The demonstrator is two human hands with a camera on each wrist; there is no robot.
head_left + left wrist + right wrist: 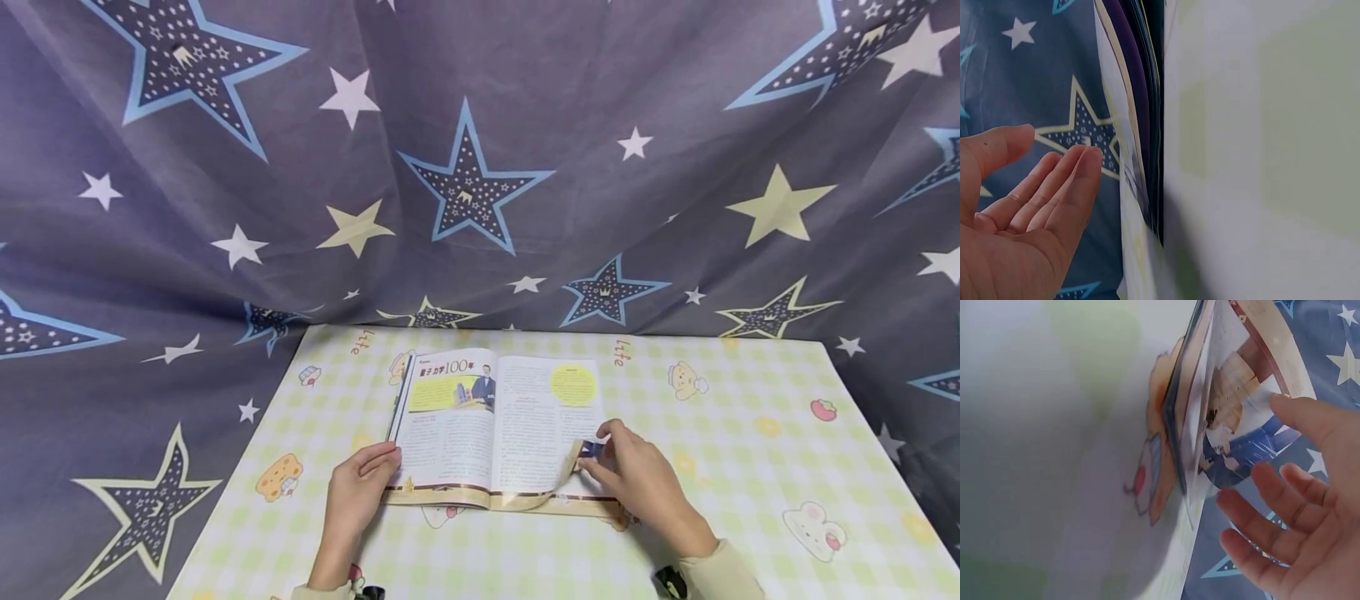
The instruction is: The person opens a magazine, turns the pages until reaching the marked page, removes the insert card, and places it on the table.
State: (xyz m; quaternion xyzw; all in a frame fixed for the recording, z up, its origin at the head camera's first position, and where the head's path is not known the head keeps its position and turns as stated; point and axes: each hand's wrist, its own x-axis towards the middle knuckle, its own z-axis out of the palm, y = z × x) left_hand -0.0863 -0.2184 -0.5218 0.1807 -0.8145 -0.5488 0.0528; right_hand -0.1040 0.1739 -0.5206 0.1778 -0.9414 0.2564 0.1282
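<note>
An open magazine (457, 433) lies on the table with two printed pages facing up; its left page has a heading and a picture of a person in a dark suit. My left hand (363, 479) is beside the lower left edge, its fingers loosely extended. In the left wrist view that hand (1035, 219) holds nothing. At the lower right corner my right hand (637, 475) holds a lifted page (572, 467) between thumb and fingers, and the page curls back. Its printed underside (1235, 406) faces the right hand (1297, 487) in the right wrist view.
A pale green and white checked tablecloth (750, 467) with cartoon prints covers the table. Behind and around it hangs a dark cloth (555, 208) with stars. Dark devices sit at both wrists, near light sleeves (723, 575).
</note>
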